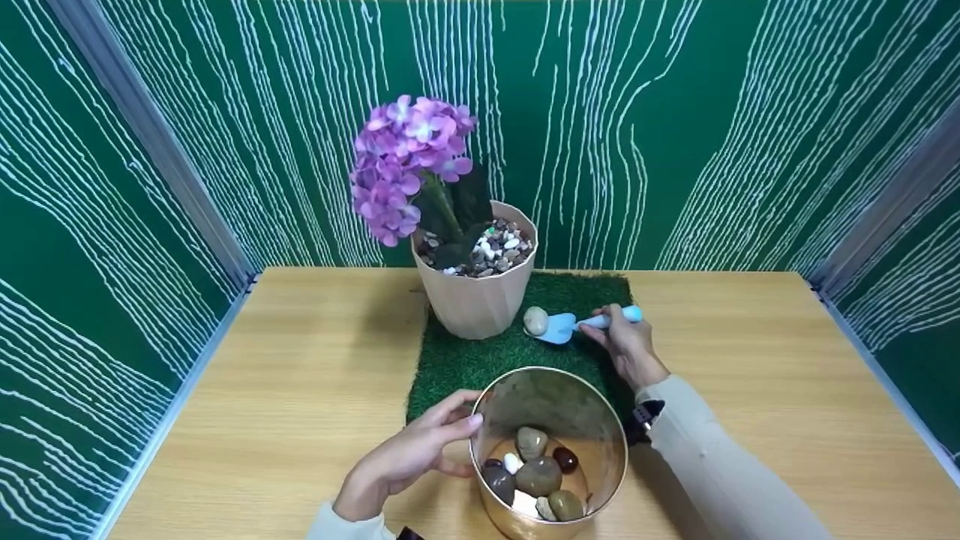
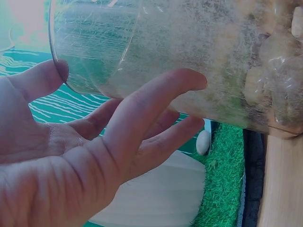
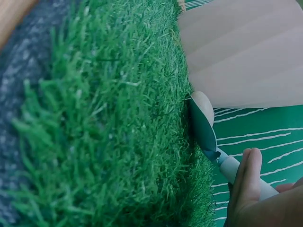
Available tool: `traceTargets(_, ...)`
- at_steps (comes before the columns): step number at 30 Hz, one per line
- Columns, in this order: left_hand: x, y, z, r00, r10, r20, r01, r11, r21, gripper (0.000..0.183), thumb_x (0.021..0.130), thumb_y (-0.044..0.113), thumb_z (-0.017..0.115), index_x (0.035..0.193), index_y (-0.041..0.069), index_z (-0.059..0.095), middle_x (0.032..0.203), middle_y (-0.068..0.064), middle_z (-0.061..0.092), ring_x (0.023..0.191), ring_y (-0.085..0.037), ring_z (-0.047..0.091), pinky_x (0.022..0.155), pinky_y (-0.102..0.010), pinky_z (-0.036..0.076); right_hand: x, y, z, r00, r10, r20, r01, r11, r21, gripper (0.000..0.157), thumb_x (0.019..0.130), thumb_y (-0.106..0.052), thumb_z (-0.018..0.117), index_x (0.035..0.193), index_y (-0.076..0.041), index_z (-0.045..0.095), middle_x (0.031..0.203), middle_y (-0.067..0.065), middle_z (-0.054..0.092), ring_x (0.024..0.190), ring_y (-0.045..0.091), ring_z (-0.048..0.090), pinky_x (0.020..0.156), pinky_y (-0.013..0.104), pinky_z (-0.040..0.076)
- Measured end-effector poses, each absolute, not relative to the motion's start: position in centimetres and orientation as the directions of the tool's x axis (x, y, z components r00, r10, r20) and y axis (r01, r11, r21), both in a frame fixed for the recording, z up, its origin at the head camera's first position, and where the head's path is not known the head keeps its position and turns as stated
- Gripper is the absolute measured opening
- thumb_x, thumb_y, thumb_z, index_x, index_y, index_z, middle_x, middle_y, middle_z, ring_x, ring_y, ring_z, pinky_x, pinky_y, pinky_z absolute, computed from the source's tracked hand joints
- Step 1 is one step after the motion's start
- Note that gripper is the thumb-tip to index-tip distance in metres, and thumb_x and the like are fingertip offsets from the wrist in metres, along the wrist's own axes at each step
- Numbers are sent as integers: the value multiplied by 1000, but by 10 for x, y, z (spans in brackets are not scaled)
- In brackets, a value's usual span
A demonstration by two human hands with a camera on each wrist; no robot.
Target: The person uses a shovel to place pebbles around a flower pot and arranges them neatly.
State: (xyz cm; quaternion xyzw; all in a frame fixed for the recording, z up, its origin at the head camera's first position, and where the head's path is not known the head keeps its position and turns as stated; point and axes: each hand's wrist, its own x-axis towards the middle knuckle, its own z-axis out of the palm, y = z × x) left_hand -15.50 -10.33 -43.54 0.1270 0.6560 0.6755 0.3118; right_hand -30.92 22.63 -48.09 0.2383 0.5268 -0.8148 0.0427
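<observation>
My right hand (image 1: 626, 345) grips the handle of a small light-blue trowel (image 1: 559, 328) over the artificial grass mat (image 1: 480, 360). A pale rounded stone (image 1: 535, 321) lies at the blade's front end, beside the flowerpot; in the right wrist view the stone (image 3: 203, 105) sits against the blade (image 3: 203, 125). With thumb and fingers about its left side, my left hand (image 1: 420, 450) holds a clear glass jar (image 1: 551, 382) near the rim. Several stones, grey, brown and white, lie inside the jar, among them a large brownish one (image 1: 538, 476).
A pale pink ribbed flowerpot (image 1: 476, 304) filled with small pebbles stands at the mat's back left. Purple artificial flowers (image 1: 409, 161) rise from it. The wooden table (image 1: 315, 360) is bounded by green panels (image 1: 675, 112) with white wavy lines.
</observation>
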Motion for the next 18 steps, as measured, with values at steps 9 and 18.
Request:
traceTargets(9, -155, -103, -436, -773, 590, -232, -252, 50, 967, 48, 112, 30, 51, 154, 9, 44, 146, -24, 50, 136, -34, 55, 95, -53, 62, -309, 230, -475, -869, 147, -473, 368, -448, -815, 20, 110, -12, 43, 123, -1, 54, 126, 13, 53, 76, 12, 78, 85, 21, 62)
traceTargets(18, -155, -103, -435, -770, 595, -229, -247, 52, 968, 48, 112, 30, 51, 154, 8, 43, 147, -24, 50, 140, -37, 52, 95, -55, 61, -310, 231, -474, -875, 123, -469, 360, -484, -798, 17, 109, -10, 42, 115, 2, 53, 95, 7, 62, 69, 16, 78, 79, 21, 63)
